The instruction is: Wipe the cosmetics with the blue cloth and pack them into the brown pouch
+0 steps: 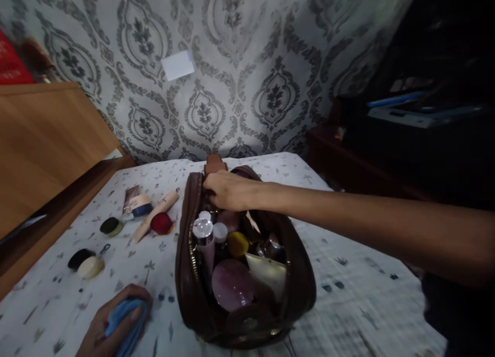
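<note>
Head view: my right hand [228, 190], hold hidden, sits at the upper end of the bag [184, 274] stretching up mid-frame; my left hand [99, 322], lower left, clutches a cloth [127, 318].

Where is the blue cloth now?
In the head view, the blue cloth is at lower left, held in the left hand, left of the brown bag.

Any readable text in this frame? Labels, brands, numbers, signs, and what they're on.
None legible.
Red object, upper left: pale marks, too blurred to read.
Cream-and-navy jar: small print, too small to read.
Beige tube: faint marks, too small to read.
Brown bag: nothing legible on or in it.
</note>
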The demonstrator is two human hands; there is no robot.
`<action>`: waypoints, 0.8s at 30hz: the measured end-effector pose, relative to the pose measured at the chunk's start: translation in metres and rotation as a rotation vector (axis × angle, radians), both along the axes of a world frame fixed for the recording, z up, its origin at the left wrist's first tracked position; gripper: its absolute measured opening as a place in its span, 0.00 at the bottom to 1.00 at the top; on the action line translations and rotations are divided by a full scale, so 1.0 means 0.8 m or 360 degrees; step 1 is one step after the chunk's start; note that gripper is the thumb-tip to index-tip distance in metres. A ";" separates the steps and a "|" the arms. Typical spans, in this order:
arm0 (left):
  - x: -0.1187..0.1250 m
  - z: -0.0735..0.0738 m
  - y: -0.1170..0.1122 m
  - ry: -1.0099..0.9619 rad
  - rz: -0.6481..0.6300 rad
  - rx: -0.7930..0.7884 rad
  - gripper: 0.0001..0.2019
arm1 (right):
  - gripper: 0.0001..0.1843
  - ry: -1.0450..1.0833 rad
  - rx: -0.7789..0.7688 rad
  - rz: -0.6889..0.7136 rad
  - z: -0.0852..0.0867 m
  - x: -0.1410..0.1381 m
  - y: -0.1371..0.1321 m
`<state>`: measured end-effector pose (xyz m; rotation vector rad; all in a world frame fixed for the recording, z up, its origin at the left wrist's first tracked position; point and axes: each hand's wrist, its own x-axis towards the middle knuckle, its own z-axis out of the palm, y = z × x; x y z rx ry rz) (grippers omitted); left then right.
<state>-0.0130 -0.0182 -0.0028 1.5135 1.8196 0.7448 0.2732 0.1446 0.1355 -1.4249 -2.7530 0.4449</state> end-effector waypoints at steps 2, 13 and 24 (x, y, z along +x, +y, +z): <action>0.003 0.001 -0.001 -0.0043 -0.0045 0.0013 0.25 | 0.17 -0.0027 0.0005 -0.0017 -0.001 -0.002 0.003; 0.005 0.000 -0.003 -0.0044 -0.0105 0.0086 0.24 | 0.15 0.0243 0.0061 -0.0125 0.010 0.018 0.000; -0.009 -0.006 0.002 0.0044 -0.0146 0.0038 0.25 | 0.11 0.1348 0.0234 -0.0209 0.021 0.065 -0.052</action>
